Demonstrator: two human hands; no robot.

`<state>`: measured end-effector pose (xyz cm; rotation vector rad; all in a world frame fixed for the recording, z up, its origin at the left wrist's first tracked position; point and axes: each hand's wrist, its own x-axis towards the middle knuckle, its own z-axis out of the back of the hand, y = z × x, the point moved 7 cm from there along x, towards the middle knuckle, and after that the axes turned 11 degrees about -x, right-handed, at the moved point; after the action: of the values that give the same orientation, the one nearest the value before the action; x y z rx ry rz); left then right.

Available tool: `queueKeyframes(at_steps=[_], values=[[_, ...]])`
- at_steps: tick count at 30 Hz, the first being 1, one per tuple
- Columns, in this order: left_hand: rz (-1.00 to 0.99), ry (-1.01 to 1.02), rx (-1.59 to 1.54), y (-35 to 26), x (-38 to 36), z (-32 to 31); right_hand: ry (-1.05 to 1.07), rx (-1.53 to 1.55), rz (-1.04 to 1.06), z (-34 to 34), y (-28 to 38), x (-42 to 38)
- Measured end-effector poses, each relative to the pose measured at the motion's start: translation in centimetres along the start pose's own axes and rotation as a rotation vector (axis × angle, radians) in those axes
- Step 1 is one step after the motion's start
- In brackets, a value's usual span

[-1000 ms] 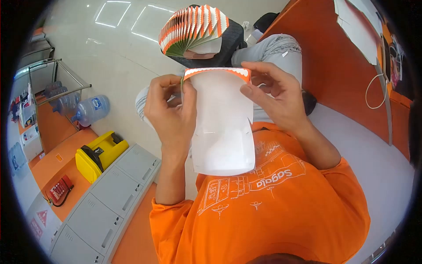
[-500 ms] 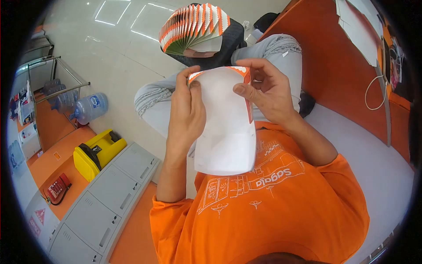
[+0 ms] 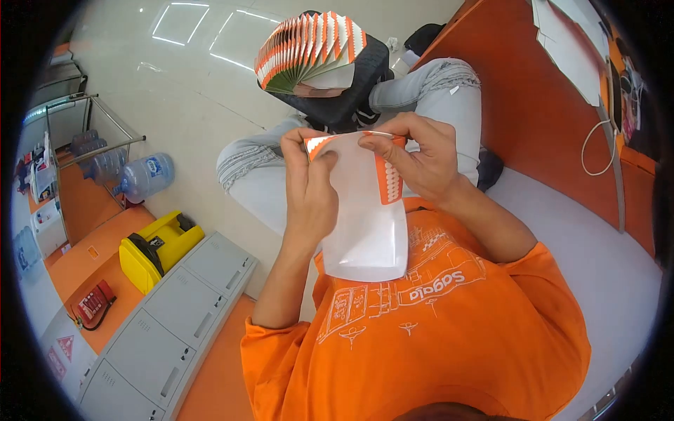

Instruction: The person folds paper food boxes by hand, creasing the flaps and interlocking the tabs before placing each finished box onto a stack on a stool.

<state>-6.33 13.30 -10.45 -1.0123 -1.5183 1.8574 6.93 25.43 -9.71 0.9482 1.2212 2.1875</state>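
Observation:
A white paperboard piece (image 3: 365,224) with orange-and-white printed flaps is held up in front of my chest. My left hand (image 3: 312,193) pinches its upper left corner, thumb on the white face and fingers behind. My right hand (image 3: 425,154) grips the upper right corner, its thumb pressing on the top edge. Below that thumb, an orange flap with a white scalloped pattern (image 3: 390,181) is folded inward over the right side. The board's lower end curves up slightly near my orange shirt (image 3: 449,337). Fingertips behind the board are hidden.
Ahead, a fanned stack of orange-and-white folded cards (image 3: 316,52) rests on a black stool (image 3: 358,91). To the left are water bottles (image 3: 146,175), a yellow bin (image 3: 158,249), a fire extinguisher (image 3: 95,302) and grey lockers (image 3: 175,316). A red-brown panel (image 3: 491,63) stands at right.
Both hands have moved slightly down with the board's top edge. The right orange flap has turned inward, showing its scalloped face, and my right thumb has shifted up to the top edge.

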Motion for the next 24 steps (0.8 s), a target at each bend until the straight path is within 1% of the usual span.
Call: queueKeyframes(at_steps=[2,3,5,6,8,9,11,12,14,15,17,18,20,21,23,24], values=[[-0.062,-0.038,0.012,-0.6,-0.4,-0.4,-0.036,-0.076,0.024,0.2,0.2,-0.1],[-0.062,-0.042,0.012,-0.1,-0.5,-0.3,-0.033,-0.074,0.027,0.2,0.5,0.0],[-0.339,0.008,0.316,-0.5,-0.7,-0.7,-0.012,-0.171,0.169,0.3,2.4,0.2],[-0.344,0.008,0.317,-0.5,-0.7,-0.6,-0.016,-0.173,0.172,0.2,2.7,0.3],[-0.437,0.018,0.543,-0.9,-1.2,-0.7,-0.021,-0.02,0.124,-0.2,3.0,0.5],[-0.433,0.014,0.546,-0.7,-1.3,-0.5,-0.018,-0.015,0.123,-0.5,3.3,0.2],[-0.382,-0.031,0.424,0.0,-0.8,0.1,-0.026,-0.01,0.133,-0.8,3.7,-0.1],[-0.379,-0.028,0.424,-0.3,-1.1,0.2,-0.026,-0.01,0.128,-0.7,3.2,-0.3],[-0.141,0.059,-0.776,-0.2,-0.9,0.7,-0.049,-0.03,0.016,0.0,0.9,0.0],[-0.144,0.055,-0.777,-1.3,-0.8,0.6,-0.077,0.0,-0.005,0.1,0.7,0.0],[0.203,0.0,-0.675,-0.9,-0.8,0.0,-0.05,0.019,-0.028,0.2,0.8,-0.1],[0.204,-0.001,-0.672,-0.5,-0.7,0.4,-0.026,0.036,-0.048,0.1,0.8,-0.1],[-0.239,0.123,-0.139,-1.8,-0.2,1.1,-0.068,-0.009,-0.006,0.1,1.0,0.3],[-0.236,0.121,-0.137,-1.3,-0.1,1.1,-0.107,-0.051,0.027,0.1,1.3,0.4],[-0.446,0.06,0.025,-2.1,0.0,0.9,-0.102,-0.073,-0.005,0.1,0.5,0.6],[-0.447,0.064,0.026,-1.8,0.2,0.5,-0.097,-0.097,-0.041,0.1,0.0,0.6]])
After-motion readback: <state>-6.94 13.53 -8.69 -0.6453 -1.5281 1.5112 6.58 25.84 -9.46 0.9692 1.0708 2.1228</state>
